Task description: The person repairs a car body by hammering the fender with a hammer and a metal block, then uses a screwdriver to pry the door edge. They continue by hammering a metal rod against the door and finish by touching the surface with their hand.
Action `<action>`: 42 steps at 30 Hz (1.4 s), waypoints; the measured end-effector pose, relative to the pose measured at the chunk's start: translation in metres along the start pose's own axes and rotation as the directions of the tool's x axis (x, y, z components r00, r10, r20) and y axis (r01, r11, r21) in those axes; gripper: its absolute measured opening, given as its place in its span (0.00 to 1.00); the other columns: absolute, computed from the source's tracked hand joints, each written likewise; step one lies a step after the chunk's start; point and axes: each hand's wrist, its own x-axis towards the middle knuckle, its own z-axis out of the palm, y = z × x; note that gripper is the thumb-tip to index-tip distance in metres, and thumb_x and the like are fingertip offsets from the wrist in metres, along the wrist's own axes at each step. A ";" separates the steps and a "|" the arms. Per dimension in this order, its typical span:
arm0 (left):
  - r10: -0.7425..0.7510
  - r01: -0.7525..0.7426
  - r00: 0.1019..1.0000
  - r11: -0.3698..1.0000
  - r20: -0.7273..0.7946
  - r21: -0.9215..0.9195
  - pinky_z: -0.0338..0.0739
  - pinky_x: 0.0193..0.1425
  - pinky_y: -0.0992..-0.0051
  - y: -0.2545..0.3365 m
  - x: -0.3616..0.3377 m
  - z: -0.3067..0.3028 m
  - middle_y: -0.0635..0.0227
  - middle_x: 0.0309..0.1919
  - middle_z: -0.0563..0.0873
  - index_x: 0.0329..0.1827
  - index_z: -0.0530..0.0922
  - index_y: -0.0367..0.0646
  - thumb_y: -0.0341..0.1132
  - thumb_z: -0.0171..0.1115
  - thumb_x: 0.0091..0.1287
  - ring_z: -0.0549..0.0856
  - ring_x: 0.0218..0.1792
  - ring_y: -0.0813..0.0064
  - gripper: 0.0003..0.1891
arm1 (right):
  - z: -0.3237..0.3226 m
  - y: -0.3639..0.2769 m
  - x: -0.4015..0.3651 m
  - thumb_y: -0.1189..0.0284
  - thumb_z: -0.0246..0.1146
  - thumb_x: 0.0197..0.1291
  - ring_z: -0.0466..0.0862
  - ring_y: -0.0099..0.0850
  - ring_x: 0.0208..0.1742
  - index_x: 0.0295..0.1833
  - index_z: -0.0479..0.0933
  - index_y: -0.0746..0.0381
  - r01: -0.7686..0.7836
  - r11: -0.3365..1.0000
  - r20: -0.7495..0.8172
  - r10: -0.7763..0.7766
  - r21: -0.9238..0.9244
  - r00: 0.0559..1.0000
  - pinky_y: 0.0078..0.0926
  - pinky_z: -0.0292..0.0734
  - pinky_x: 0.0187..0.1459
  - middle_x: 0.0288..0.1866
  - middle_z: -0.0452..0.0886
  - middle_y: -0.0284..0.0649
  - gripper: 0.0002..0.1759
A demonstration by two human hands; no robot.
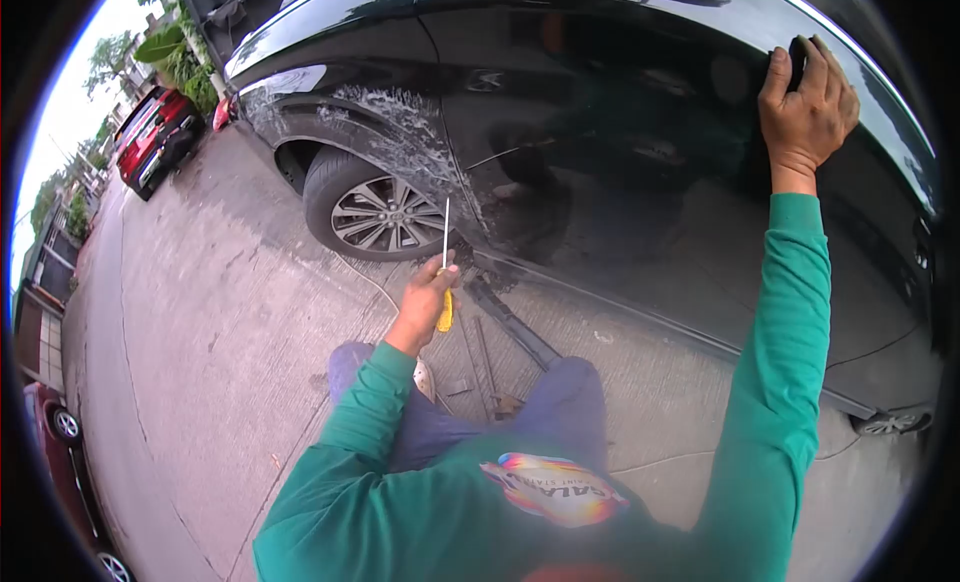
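At far left, a red car point(158, 137) stands on the concrete point(220, 312). Nearer is the front wheel point(385, 214) of a dark car, with pale scuffs point(405, 122) across the panel above and behind it. The left hand point(424, 300) is closed around the yellow handle of a thin metal tool point(445, 314), its shaft pointing up, near the wheel's right side. Below and right, a dark strip point(515, 327) lies on the concrete. At far right, the right hand point(810, 107) is against the dark door point(640, 172), high up, fingers bent; whether it grips anything, I cannot tell.
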 end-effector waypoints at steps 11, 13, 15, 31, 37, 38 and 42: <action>-0.100 0.110 0.990 0.989 0.102 -0.096 0.81 0.31 0.80 -0.005 0.008 -0.001 0.69 0.40 0.85 0.80 0.78 0.43 0.43 0.64 0.84 0.84 0.27 0.79 0.25 | 0.013 0.033 0.006 0.41 0.64 0.75 0.94 0.37 0.56 0.55 0.93 0.47 0.132 0.987 0.025 -0.131 -0.090 0.991 0.39 0.87 0.59 0.55 0.96 0.32 0.25; -0.126 0.135 0.987 0.986 0.098 -0.098 0.80 0.29 0.80 -0.004 0.012 -0.008 0.69 0.39 0.85 0.80 0.78 0.43 0.43 0.64 0.84 0.84 0.26 0.79 0.26 | 0.014 0.025 0.004 0.41 0.64 0.74 0.94 0.37 0.57 0.55 0.93 0.47 0.120 0.991 0.018 -0.119 -0.067 0.993 0.39 0.87 0.59 0.55 0.96 0.32 0.24; -0.139 0.148 0.985 0.985 0.102 -0.093 0.80 0.28 0.80 -0.003 0.012 -0.007 0.69 0.39 0.85 0.80 0.77 0.44 0.43 0.64 0.84 0.84 0.25 0.79 0.26 | 0.013 0.024 0.005 0.42 0.65 0.74 0.94 0.37 0.56 0.54 0.93 0.47 0.125 0.990 0.015 -0.124 -0.063 0.992 0.38 0.87 0.58 0.55 0.96 0.32 0.24; 0.031 -0.027 0.995 0.999 0.099 -0.042 0.77 0.27 0.83 0.067 0.002 -0.014 0.71 0.38 0.86 0.80 0.78 0.41 0.41 0.62 0.84 0.83 0.24 0.83 0.25 | -0.037 -0.030 0.009 0.63 0.67 0.70 0.83 0.51 0.64 0.57 0.84 0.61 -0.097 0.981 -0.090 0.113 0.170 0.989 0.48 0.73 0.71 0.59 0.88 0.47 0.16; 0.161 -0.156 0.984 0.985 0.078 -0.072 0.80 0.30 0.83 0.110 -0.005 -0.024 0.70 0.37 0.87 0.81 0.78 0.40 0.38 0.60 0.86 0.84 0.25 0.81 0.24 | -0.045 -0.026 0.010 0.66 0.67 0.70 0.83 0.50 0.64 0.55 0.85 0.62 -0.079 0.981 -0.057 0.090 0.180 0.994 0.49 0.73 0.70 0.59 0.88 0.47 0.14; 0.172 -0.167 0.983 0.983 0.063 -0.073 0.80 0.30 0.82 0.117 -0.007 -0.022 0.69 0.37 0.88 0.81 0.78 0.41 0.37 0.59 0.86 0.84 0.24 0.81 0.24 | -0.041 -0.026 0.009 0.67 0.67 0.69 0.83 0.51 0.64 0.54 0.84 0.62 -0.079 0.975 -0.106 0.103 0.209 0.989 0.49 0.73 0.71 0.59 0.88 0.48 0.14; 0.260 -0.261 0.963 0.965 0.066 0.003 0.79 0.31 0.82 0.146 -0.012 -0.028 0.70 0.39 0.89 0.83 0.74 0.39 0.40 0.58 0.86 0.84 0.25 0.81 0.26 | -0.038 -0.022 0.008 0.67 0.68 0.68 0.83 0.50 0.63 0.53 0.84 0.62 -0.091 0.977 -0.106 0.113 0.192 0.988 0.49 0.73 0.71 0.58 0.88 0.47 0.13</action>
